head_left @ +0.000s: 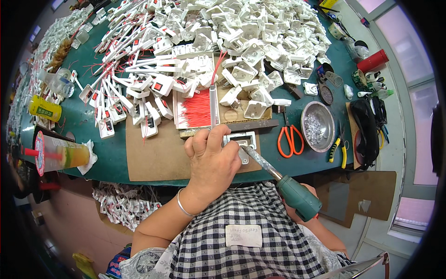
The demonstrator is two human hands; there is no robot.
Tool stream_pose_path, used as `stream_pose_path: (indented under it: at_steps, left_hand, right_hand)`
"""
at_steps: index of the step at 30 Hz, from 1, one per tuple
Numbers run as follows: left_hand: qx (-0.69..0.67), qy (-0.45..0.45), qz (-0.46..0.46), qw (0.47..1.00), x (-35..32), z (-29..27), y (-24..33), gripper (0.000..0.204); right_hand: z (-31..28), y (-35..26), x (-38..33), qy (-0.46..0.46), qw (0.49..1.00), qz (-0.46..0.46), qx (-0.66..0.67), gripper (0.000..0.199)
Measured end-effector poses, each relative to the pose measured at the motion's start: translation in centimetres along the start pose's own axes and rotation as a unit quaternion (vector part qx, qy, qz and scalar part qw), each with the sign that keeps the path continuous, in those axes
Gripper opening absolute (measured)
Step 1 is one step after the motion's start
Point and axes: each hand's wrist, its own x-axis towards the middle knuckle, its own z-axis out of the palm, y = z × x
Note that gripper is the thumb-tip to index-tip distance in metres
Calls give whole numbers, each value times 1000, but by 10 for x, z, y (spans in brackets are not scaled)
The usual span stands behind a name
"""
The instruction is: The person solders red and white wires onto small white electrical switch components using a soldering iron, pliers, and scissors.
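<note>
My left hand [210,160], with its fingers bent and pressed together, grips a white plastic housing [252,139] at the near edge of the table. From that hand a pale grey stem [213,104] points away from me, with red wires [218,67] coming out of its far end. My right hand [309,189], mostly hidden, is behind the green handle of a soldering iron [297,197] and holds it. The iron's metal barrel slants up and left, and its tip is at the housing, beside my left fingers. Whether it touches the plastic I cannot tell.
Behind my hands lie a metal bar [251,125] and a bundle of cut red wires [196,109]. White housings [251,51] are heaped beyond. Orange-handled scissors [291,141], a metal bowl [330,137] and yellow-black pliers [343,151] lie right. A drink cup [65,156] stands left.
</note>
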Motion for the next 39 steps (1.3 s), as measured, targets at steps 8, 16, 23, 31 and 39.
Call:
stream_pose_path:
  at_steps: [8,16,23,31,39]
  left_hand:
    - [-5,5,2,1000,0,1,0,12]
    - [-5,0,2,1000,1,1,0,12]
    - [-3,0,3,1000,1,0,1,12]
    - [1,-5,3,1000,2,-1,1,11]
    - [7,-9,6,1000,2,0,0,11]
  right_hand:
    - [0,-2,-4,-27,999,9,-43,21]
    - [2,-2,-3,3,1000,8,-27,21]
    - [1,-2,2,10,999,-33,-39,21]
    - [9,1,-14,73,966,171,178,23]
    - [11,13,-12,34,943,152,294,33]
